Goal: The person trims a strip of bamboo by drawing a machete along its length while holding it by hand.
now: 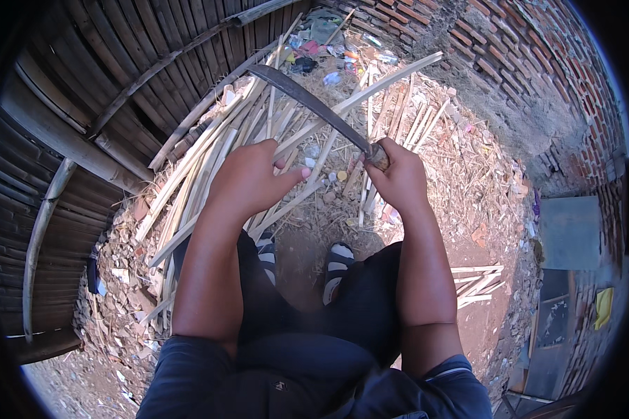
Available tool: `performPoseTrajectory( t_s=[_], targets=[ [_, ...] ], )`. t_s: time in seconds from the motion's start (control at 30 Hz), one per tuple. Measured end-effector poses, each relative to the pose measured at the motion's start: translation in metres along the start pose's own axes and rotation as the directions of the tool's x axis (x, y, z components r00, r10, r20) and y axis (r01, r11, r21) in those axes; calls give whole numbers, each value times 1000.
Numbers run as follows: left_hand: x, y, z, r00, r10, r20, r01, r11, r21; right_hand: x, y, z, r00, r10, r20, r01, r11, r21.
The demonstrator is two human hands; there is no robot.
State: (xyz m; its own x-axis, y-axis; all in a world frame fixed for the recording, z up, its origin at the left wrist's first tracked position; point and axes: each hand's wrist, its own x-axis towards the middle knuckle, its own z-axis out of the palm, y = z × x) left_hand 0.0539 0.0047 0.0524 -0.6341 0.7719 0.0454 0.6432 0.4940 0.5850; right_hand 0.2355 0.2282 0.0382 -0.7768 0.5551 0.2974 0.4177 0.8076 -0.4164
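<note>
My right hand (404, 173) is closed round the short handle of a sickle (314, 105). Its dark, gently curved blade reaches up and to the left, crossing over a long pale bamboo strip (391, 79). Under my left hand (248, 178) the lower part of that strip passes; the fingers curl round it while the thumb sticks out to the right. Whether blade and strip touch, I cannot tell. More split bamboo strips (189, 164) lie in a loose heap beneath and left of my left hand. Others (423, 124) lie on the ground beyond my right hand.
A slatted bamboo wall (56, 188) stands close on the left, a brick wall (517, 63) at the far right. Coloured litter (314, 52) lies at the back. My sandalled feet (339, 262) are just below the hands. A small pile of sticks (476, 285) lies right.
</note>
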Motion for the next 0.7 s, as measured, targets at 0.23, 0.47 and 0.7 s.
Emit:
performPoseTrajectory(
  t_s=[0.23, 0.47, 0.7],
  targets=[
    [25, -21, 40, 997, -69, 33, 67, 996, 54, 0, 6, 28, 981, -132, 144, 151, 981, -126],
    [26, -19, 40, 998, -40, 41, 39, 999, 32, 13, 39, 10, 984, 162, 71, -161, 987, -22],
    [25, -24, 40, 1000, 4, -7, -4, 1000, 14, -14, 6, 24, 981, -185, 63, 191, 974, -123]
  ],
)
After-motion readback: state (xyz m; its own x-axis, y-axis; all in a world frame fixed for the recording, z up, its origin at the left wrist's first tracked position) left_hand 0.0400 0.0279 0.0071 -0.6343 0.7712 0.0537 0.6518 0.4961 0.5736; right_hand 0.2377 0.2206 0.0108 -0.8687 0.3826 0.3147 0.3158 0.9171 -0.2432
